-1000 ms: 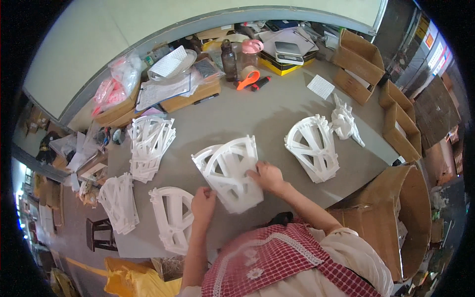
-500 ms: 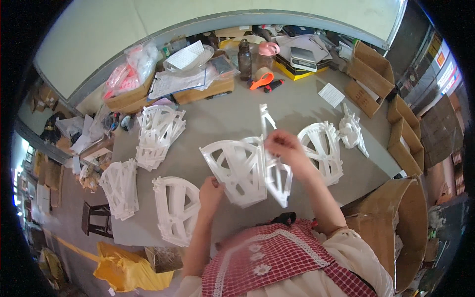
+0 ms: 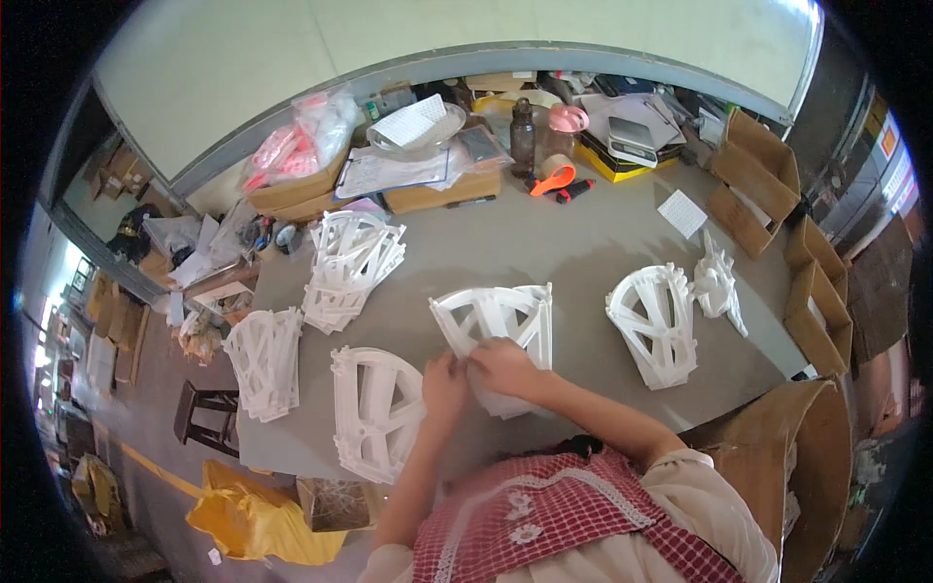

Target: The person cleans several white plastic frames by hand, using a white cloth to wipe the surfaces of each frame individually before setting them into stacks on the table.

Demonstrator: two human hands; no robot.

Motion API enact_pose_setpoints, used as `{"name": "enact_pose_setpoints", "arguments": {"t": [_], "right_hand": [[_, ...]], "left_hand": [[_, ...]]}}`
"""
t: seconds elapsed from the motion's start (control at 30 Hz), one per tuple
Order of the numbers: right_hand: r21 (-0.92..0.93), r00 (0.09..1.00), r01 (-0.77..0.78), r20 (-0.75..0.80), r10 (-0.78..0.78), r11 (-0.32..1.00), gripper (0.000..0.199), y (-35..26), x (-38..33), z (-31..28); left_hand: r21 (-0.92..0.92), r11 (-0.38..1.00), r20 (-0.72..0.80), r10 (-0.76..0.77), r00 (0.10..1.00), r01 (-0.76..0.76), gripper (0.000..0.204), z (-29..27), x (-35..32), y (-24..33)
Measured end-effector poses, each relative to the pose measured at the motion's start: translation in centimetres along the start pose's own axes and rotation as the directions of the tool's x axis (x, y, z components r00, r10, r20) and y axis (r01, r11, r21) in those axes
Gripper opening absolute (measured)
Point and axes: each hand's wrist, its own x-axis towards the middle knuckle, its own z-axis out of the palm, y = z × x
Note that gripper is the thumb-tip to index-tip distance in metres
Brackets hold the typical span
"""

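Observation:
A stack of white fan-shaped plastic frames (image 3: 530,309) lies in front of me, its wide curved edge turned away. My left hand (image 3: 445,385) is closed at the stack's left edge, fingers bent inward. Right beside it, my right hand (image 3: 503,367) reaches across the stack with its fingertips pinched on that same edge. The two hands nearly touch, and they cover the stack's left side and part of its middle. Exactly which pieces the fingertips grip is hidden.
More white frames lie in piles at near left (image 3: 374,413), far left (image 3: 350,267), the left edge (image 3: 264,364) and right (image 3: 653,325). A white plastic bundle (image 3: 717,282) sits beside the right pile. Bottles (image 3: 522,138), orange scissors (image 3: 554,180) and cardboard boxes (image 3: 753,165) line the back and right.
My right hand has come down and left to the stack's left edge, beside my left hand. The upright frame it held now lies with the stack. The whole view has shifted slightly.

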Motion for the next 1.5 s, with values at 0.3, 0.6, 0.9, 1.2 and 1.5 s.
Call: {"name": "enact_pose_setpoints", "arguments": {"t": [0.3,0.6,0.9,1.2,1.5], "right_hand": [[0.195,0.92,-0.043,-0.374,0.115,0.98,0.035,1.1,-4.3,-2.3],[0.723,0.744,-0.253,-0.279,0.607,0.643,0.041,6.8,-10.0,-6.0],[0.635,0.652,-0.458,-0.236,0.721,0.622,0.022,10.3,-15.6,-8.4],[0.124,0.922,-0.303,-0.214,0.324,0.945,0.016,5.0,-5.4,-3.0],[-0.255,0.998,-0.065,-0.023,0.061,0.965,0.035,-0.3,1.6,3.5]], "left_hand": [[0.032,0.989,0.053,-0.143,0.988,0.141,0.049,-0.2,2.0,0.3],[-0.331,0.938,-0.174,-0.165,0.971,0.1,0.023,-4.1,1.6,-0.7],[-0.826,0.479,0.02,-0.5,0.866,0.296,0.02,-14.3,-3.1,-12.9],[0.457,0.876,-0.182,-0.08,0.98,0.156,0.039,-15.2,-3.6,-12.8],[0.262,0.939,-0.163,0.271,0.948,-0.223,0.038,-10.0,-3.4,-1.1]]}}
